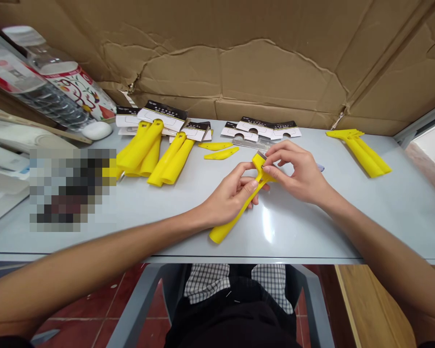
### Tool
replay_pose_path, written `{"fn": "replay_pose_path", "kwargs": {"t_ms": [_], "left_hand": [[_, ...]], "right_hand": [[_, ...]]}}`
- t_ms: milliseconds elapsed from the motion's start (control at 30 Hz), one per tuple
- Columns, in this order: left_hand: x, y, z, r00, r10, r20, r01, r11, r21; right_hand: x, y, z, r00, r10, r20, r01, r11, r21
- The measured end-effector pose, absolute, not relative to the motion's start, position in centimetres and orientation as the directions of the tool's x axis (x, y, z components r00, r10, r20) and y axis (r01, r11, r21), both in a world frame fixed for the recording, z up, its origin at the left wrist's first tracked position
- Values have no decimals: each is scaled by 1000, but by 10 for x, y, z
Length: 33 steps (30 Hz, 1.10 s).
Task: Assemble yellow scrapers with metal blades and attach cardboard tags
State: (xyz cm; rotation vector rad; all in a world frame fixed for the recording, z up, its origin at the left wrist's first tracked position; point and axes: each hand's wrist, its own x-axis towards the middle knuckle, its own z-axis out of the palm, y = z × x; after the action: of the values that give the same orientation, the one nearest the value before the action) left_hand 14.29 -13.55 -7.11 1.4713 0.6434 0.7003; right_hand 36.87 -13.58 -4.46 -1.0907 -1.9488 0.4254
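A yellow plastic scraper (235, 220) slants over the table, its tubular handle pointing toward the front edge. My left hand (232, 191) is closed around it just below the head, thumb on top. At the head, a grey metal blade edge (261, 155) shows. My right hand (293, 171) is pinched against the head, thumb and fingers together at a small dark spot that is too small to name. Behind the hands lie two flat yellow strips (221, 153) and some metal blades (251, 144), partly covered by the right hand.
Several yellow scrapers (173, 162) with black-and-white header cards lie at the left. More header cards (259, 126) rest along the cardboard wall (239, 72). Other yellow scrapers (364, 152) are at the right. Plastic bottles (70, 72) and a blurred patch (68, 193) occupy the left side.
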Motion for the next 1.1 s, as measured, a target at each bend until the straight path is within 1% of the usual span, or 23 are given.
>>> {"fn": "replay_pose_path", "kwargs": {"t_ms": [200,400,467,533,600,633,667,733,800,867,933,1000,1100], "left_hand": [[144,-137,-71,653,756,47,-36,-31,999],[144,-137,-72,652,756,51,-48,-26,998],[144,-136,-70,656,754,38,-55,-2,998],[144,-135,-66,648,761,-2,-66,59,996],[145,-133,-62,619,783,-68,-100,164,981],[145,-131,-60,600,793,-105,-129,225,966],[145,-129,-58,583,800,-138,-164,282,945],[145,-125,-56,561,807,-185,-235,370,899],[146,-122,-56,544,811,-215,-285,420,862],[146,-120,-58,530,815,-234,-317,447,837],[146,-121,-60,533,810,-243,-338,467,817],[147,-123,-61,552,799,-239,-354,484,800],[147,-125,-64,577,784,-229,-367,499,785]], "right_hand": [[367,-136,-46,-226,861,456,515,503,-694],[364,-136,-46,-212,869,447,509,489,-709],[364,-136,-44,-207,871,446,509,485,-711],[368,-135,-40,-194,871,452,519,482,-706],[378,-133,-33,-174,866,469,572,477,-667],[385,-130,-30,-165,862,479,623,468,-627],[394,-127,-27,-167,855,490,692,456,-560],[415,-120,-23,-195,862,469,817,407,-408],[436,-113,-21,-186,892,412,890,330,-314],[453,-108,-21,-193,929,315,929,277,-246],[464,-106,-21,-195,960,199,949,236,-208],[469,-106,-21,-192,976,106,957,210,-199],[472,-106,-20,-194,980,37,958,197,-208]]}}
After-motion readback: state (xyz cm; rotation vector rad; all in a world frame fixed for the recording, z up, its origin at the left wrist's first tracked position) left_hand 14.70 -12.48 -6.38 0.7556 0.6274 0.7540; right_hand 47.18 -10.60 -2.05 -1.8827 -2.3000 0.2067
